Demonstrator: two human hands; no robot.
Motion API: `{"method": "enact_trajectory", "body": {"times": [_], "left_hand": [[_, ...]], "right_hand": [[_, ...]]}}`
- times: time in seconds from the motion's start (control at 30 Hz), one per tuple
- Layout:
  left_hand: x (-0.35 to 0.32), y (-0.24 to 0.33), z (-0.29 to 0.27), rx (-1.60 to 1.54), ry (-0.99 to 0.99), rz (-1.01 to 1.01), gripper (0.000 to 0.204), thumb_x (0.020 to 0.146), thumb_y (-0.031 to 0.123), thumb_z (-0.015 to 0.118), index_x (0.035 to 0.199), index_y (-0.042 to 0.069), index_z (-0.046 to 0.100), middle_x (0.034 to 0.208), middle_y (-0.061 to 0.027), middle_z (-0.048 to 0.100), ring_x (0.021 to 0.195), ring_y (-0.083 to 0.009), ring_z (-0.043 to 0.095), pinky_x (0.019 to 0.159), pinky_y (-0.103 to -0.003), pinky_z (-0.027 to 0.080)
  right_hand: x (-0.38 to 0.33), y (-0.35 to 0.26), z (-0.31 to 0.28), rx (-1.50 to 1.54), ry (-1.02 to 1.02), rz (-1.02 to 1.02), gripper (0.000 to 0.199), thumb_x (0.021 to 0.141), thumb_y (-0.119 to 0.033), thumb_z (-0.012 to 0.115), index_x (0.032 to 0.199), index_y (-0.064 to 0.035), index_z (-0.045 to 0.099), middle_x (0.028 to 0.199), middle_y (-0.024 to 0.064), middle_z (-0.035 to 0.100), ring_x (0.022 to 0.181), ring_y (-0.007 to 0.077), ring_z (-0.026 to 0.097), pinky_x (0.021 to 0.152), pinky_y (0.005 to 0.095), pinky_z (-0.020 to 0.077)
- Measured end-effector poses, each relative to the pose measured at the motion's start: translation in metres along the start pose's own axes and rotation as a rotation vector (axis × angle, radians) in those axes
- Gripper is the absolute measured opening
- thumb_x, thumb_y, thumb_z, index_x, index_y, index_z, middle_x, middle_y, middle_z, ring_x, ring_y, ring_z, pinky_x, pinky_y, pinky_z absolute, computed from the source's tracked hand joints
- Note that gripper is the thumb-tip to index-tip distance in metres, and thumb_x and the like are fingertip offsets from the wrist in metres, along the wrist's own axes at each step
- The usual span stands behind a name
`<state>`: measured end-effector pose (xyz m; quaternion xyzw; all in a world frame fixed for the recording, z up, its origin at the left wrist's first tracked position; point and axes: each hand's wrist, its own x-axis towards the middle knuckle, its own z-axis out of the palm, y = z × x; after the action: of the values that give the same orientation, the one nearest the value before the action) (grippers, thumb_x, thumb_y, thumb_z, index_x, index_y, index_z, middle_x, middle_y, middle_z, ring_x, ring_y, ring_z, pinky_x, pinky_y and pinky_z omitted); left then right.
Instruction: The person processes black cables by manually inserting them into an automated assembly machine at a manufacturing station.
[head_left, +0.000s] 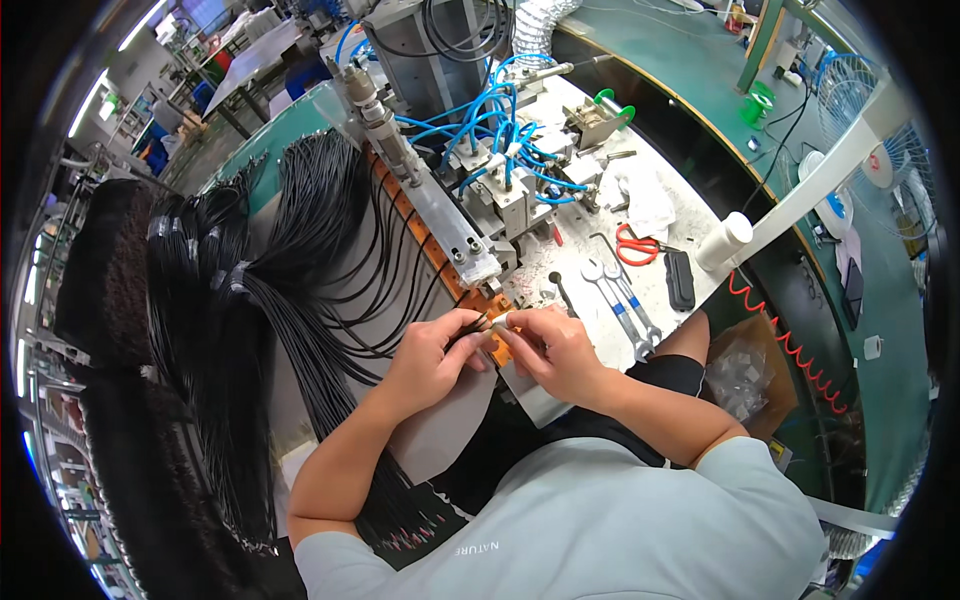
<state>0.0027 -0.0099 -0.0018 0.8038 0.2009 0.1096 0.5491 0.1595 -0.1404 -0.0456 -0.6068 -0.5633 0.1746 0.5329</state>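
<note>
My left hand (437, 354) is closed in a pinch on the end of a black cable (479, 324), close to the front end of an orange rail (425, 245). Facing it, my right hand (556, 352) pinches a small white piece (500, 321) between thumb and fingers. The two hands' fingertips almost meet; whether the cable and the white piece touch is too small to tell. Several black cables run from the rail's slots to a thick tied bundle (240, 280) on the left. Above the rail lies a long metal bar (440, 215) of the machine.
Blue air tubes (500, 125) feed the machine behind my hands. On the white worktop at right lie red-handled scissors (635, 246), two wrenches (618, 305), a black case (679, 281) and white tissue (645, 203). A white post (730, 240) and a carton (760, 375) stand further right.
</note>
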Motion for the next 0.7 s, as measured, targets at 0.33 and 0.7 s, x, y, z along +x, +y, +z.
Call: {"method": "enact_trajectory", "body": {"times": [0.33,0.7], "left_hand": [[0.001,0.0014,-0.0028,-0.174,0.028,-0.076,0.014,0.095,0.002,0.058,0.107,-0.003,0.061,0.085,-0.0059,0.067,0.071,-0.0104,0.065,0.067,-0.024,0.052],[0.001,0.001,-0.0041,-0.267,0.0,-0.15,0.011,0.095,0.002,0.058,0.105,-0.002,0.06,0.086,-0.0058,0.066,0.07,-0.0092,0.061,0.068,-0.023,0.05]], "right_hand": [[0.0034,-0.0027,-0.0007,0.103,-0.049,0.117,0.009,0.092,-0.01,0.064,0.099,-0.0048,0.062,0.059,0.0001,0.062,0.053,0.0154,0.056,0.07,0.0301,0.0377],[0.0057,-0.0071,-0.0037,0.035,-0.032,0.011,0.008,0.093,-0.011,0.063,0.099,-0.0059,0.062,0.057,0.0001,0.061,0.054,0.0157,0.057,0.071,0.0307,0.0377]]}}
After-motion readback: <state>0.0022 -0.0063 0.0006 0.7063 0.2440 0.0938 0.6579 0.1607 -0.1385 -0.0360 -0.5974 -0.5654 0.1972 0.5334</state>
